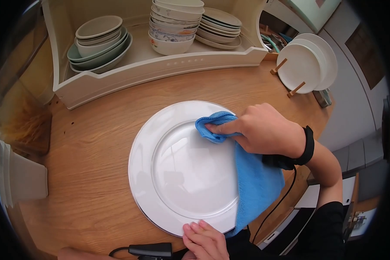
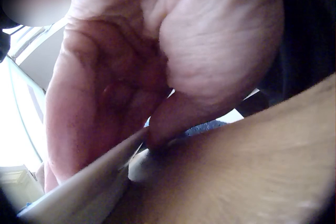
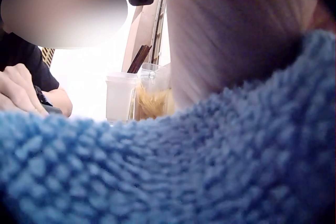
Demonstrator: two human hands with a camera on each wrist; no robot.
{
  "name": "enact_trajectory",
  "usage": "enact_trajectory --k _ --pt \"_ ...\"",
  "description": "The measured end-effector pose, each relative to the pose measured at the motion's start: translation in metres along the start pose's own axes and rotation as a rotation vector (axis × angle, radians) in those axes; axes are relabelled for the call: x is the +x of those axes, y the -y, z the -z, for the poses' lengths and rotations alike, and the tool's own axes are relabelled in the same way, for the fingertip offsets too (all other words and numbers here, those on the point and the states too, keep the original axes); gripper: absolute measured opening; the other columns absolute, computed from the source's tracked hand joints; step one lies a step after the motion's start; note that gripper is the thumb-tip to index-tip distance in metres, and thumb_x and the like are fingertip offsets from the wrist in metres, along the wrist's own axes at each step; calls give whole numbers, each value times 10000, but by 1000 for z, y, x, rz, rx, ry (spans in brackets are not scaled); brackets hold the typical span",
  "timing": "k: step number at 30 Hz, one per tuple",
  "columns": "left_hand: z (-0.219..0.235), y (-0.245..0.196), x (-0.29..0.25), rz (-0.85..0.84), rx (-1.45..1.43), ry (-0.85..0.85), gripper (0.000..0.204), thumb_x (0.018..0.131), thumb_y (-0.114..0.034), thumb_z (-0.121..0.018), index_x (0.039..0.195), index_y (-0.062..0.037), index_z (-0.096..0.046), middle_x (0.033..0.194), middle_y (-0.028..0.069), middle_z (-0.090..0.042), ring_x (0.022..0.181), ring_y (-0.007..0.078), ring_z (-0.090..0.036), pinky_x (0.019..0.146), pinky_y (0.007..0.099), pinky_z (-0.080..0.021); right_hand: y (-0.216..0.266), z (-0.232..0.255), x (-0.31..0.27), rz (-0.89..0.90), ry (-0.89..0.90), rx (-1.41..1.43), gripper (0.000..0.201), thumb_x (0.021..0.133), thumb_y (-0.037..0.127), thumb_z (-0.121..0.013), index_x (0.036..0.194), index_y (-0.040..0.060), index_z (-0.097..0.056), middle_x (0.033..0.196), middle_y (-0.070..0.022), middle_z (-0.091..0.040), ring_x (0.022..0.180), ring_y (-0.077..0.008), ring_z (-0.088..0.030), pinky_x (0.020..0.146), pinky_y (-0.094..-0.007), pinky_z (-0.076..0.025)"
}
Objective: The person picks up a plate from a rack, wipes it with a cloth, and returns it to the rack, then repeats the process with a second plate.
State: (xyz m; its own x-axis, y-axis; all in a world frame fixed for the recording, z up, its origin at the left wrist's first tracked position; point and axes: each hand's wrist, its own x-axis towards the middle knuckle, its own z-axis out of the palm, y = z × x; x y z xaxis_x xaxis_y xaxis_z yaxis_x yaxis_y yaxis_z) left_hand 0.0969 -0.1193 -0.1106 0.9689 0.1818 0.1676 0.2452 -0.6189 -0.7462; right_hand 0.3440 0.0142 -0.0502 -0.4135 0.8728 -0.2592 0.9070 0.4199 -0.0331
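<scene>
A large white plate point(image 1: 182, 169) lies over the wooden table in the head view. My right hand point(image 1: 266, 130) pinches a bunched part of a blue cloth point(image 1: 258, 186) against the plate's upper right rim; the rest of the cloth hangs over the plate's right side. At the near rim, my left hand point(image 1: 206, 242) grips the plate with its fingers on top. The left wrist view shows the thumb of the left hand point(image 2: 157, 66) under the plate's edge point(image 2: 89, 187). Blue cloth point(image 3: 168, 166) fills the lower right wrist view, below the right hand point(image 3: 231, 35).
A cream rack point(image 1: 160, 71) at the back holds stacked bowls point(image 1: 173, 26) and plates point(image 1: 219, 28). White plates point(image 1: 301, 67) stand upright at the back right. Plastic containers point(image 1: 26, 173) are on the left, and a black device point(image 1: 151, 249) lies near the front edge.
</scene>
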Motion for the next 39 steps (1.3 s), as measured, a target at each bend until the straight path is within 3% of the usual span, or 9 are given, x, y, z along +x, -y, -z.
enact_trajectory --k 4,6,8,10,17,20,26,33,39 --pt "0 0 -1 -8 12 6 121 787 38 -669 871 58 -755 769 177 -723 688 273 -737 636 334 -628 -5 1 -10 -20 23 -63 559 833 51 -595 1334 279 -693 691 -167 -655 623 -367 -630 580 -460 -497" --pt "-1 -1 -1 7 5 0 122 781 39 -669 867 58 -754 766 175 -723 682 268 -734 633 333 -627 -24 3 -11 119 -22 -65 534 825 37 -611 1297 262 -718 722 -159 -676 625 -369 -629 600 -455 -509" --pt "-2 0 -2 24 -2 -2 123 776 40 -669 863 59 -753 762 174 -722 675 263 -730 631 331 -626 -53 5 -7 162 50 341 530 810 -44 -643 1278 189 -733 1064 -160 -751 856 -363 -694 825 -389 -557" --pt "-4 3 -1 -8 9 -26 120 766 38 -668 849 54 -752 747 164 -722 657 248 -722 613 317 -615 -79 8 -6 135 119 461 524 841 -46 -646 1307 182 -716 1190 -167 -731 969 -309 -707 931 -337 -535" --pt "-7 5 1 -79 56 -54 115 773 36 -647 816 34 -753 715 138 -719 646 221 -718 583 279 -590 -108 11 22 38 325 666 424 880 -55 -622 1230 140 -760 1187 -75 -760 1011 -169 -695 961 -264 -515" --pt "-8 6 1 -77 35 -59 119 770 37 -638 802 27 -753 710 133 -719 639 217 -718 578 270 -587 -110 11 51 145 362 720 422 869 -66 -615 1201 138 -777 1179 -73 -761 985 -155 -690 958 -245 -514" --pt "-11 7 3 -90 25 -102 112 757 43 -648 790 22 -753 689 123 -708 625 214 -716 565 268 -585 -82 22 106 154 407 654 403 837 -52 -617 1162 112 -789 1137 -53 -773 952 -129 -703 950 -242 -526" --pt "-12 4 4 -90 33 -115 126 715 83 -683 797 17 -752 674 108 -697 631 202 -714 558 260 -579 -29 27 126 436 211 596 280 856 125 -695 1113 95 -802 1102 -64 -776 977 -152 -701 937 -272 -513" --pt "-11 1 1 -76 54 -89 126 727 95 -682 805 19 -747 701 112 -706 645 204 -715 575 268 -593 -21 31 127 355 273 525 266 884 201 -736 1126 112 -805 1035 -59 -788 894 -140 -704 863 -250 -525"
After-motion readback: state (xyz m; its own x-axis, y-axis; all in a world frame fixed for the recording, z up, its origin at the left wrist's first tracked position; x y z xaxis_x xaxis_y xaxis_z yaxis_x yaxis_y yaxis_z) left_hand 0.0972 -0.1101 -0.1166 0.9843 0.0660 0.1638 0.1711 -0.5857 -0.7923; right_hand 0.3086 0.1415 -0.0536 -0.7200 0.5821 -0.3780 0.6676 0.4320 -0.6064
